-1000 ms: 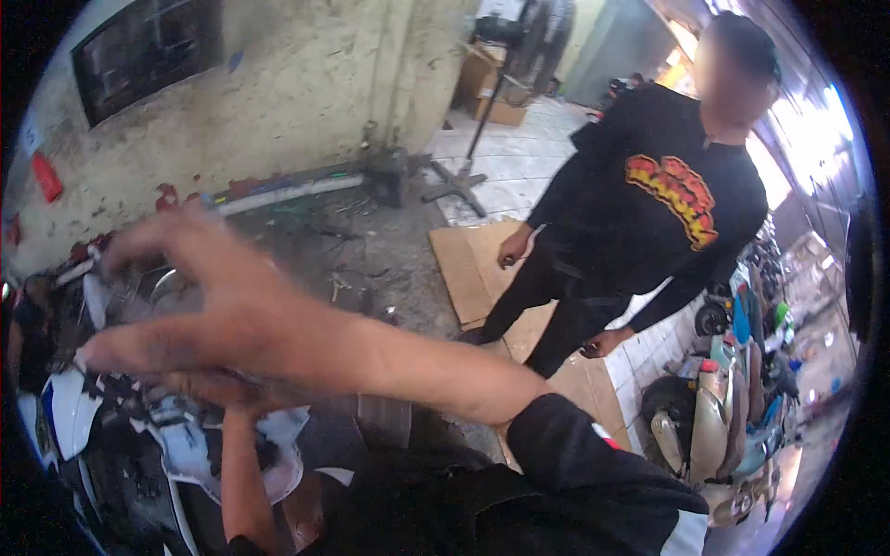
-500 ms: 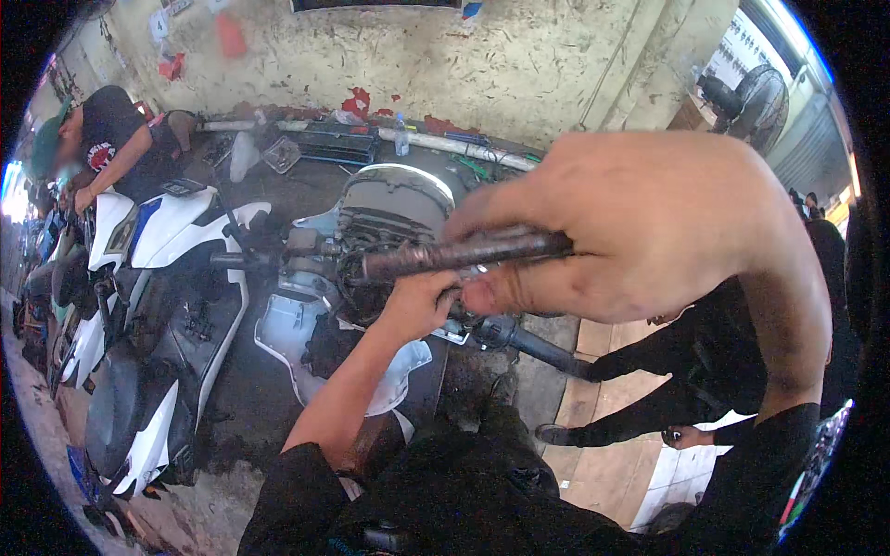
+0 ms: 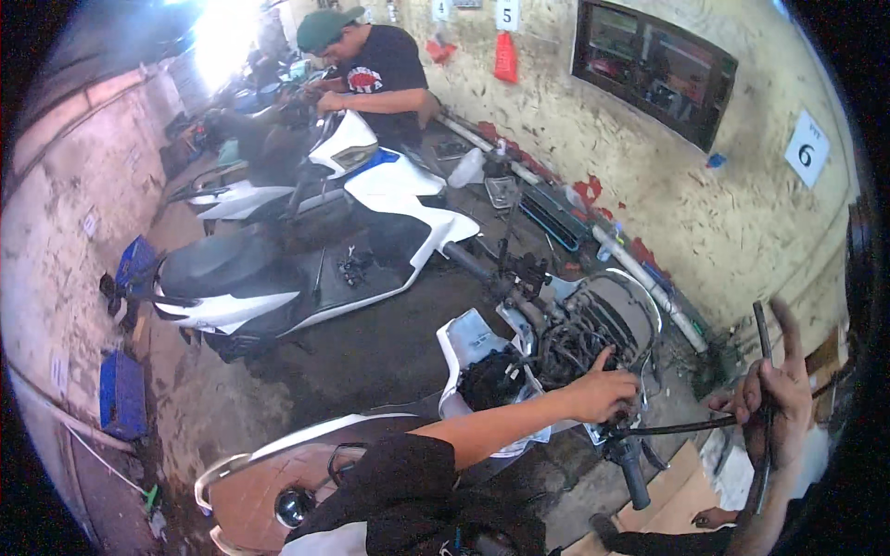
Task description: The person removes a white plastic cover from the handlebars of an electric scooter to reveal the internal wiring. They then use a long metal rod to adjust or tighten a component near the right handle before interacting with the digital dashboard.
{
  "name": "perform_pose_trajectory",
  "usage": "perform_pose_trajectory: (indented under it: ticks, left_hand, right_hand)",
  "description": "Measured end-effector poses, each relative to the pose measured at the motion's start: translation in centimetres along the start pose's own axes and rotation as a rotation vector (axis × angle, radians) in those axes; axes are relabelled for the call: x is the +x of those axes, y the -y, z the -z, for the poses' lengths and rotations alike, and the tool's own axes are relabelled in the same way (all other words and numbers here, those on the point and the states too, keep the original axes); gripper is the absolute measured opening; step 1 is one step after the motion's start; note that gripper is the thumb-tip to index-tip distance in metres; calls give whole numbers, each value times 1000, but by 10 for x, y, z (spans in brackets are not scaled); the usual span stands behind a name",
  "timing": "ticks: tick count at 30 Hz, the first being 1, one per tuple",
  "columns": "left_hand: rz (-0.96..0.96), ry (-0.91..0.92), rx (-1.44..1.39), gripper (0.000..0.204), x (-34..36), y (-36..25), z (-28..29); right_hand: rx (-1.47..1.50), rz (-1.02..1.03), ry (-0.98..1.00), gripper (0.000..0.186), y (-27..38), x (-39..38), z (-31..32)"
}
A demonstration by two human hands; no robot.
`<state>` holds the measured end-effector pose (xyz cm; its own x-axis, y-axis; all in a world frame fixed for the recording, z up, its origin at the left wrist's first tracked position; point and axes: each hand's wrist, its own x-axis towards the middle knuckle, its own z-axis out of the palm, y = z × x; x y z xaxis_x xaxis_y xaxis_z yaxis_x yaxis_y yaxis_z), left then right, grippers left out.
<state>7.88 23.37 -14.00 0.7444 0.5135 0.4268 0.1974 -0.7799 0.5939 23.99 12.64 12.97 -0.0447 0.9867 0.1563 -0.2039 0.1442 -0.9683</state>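
Note:
My left hand [image 3: 603, 397] is closed at the right side of a stripped scooter front [image 3: 565, 343], beside its bare wiring. Whatever its fingers hold is hidden. Just below it sticks out a black handlebar grip [image 3: 632, 480]. Farther right, my raised right hand [image 3: 783, 394] has a thin dark rod [image 3: 760, 435] between its fingers, upright, with the index finger stretched out. A black cable-like length [image 3: 681, 427] runs from near my left hand to my right hand; whether my right hand holds it, I cannot tell.
A white-and-black scooter [image 3: 306, 250] stands at left, loose parts [image 3: 353, 267] on its floorboard. Beyond it a person in a green cap [image 3: 380, 69] works. Another person's hand [image 3: 716, 519] shows at lower right. Blue crates [image 3: 122, 394] line the left wall; a pipe [image 3: 649, 278] edges the right wall.
The view has swung left, bringing the white scooter and left wall in. My right hand, earlier close over the scooter front with a dark rod, is now farther right. My left hand stays at the handlebar.

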Motion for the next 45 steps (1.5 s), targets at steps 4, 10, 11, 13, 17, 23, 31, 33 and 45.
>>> perform_pose_trajectory:
  ticks: [4, 10, 11, 13, 17, 23, 31, 33, 45]
  left_hand:
    - [3, 18, -27, 23, 0, 2, 2]
    - [-14, -53, -36, 19, -2, 5, -4]
    - [-26, -70, -17, 18, -2, 5, -4]
    - [-25, -74, -25, 16, -2, 3, -2]
    - [-18, -80, -90, 12, -2, 0, 1]
    - [-15, -28, 9, 23, -1, 6, -1]
    - [23, -5, 59, 25, 0, 0, 4]
    - [20, -4, 48, 24, 0, -3, 6]
    - [-14, -48, 70, 18, 1, -2, 5]
  right_hand:
    - [90, 10, 180, 59, -5, 0, 19]
    - [-2, -656, -359, 53, 14, -9, 68]
    - [-25, -597, -309, 61, 14, -8, 71]
    - [-697, -300, -214, 66, 16, -9, 65]
    - [-1847, 273, 56, 75, 48, -24, 15]
    - [-1871, 799, 782, 32, 58, -24, -20]
    - [-1659, 705, 117, 27, 24, -21, -19]
    - [-1731, 617, 57, 26, 26, -18, -20]
    - [-1608, 863, 68, 25, 8, 0, -11]
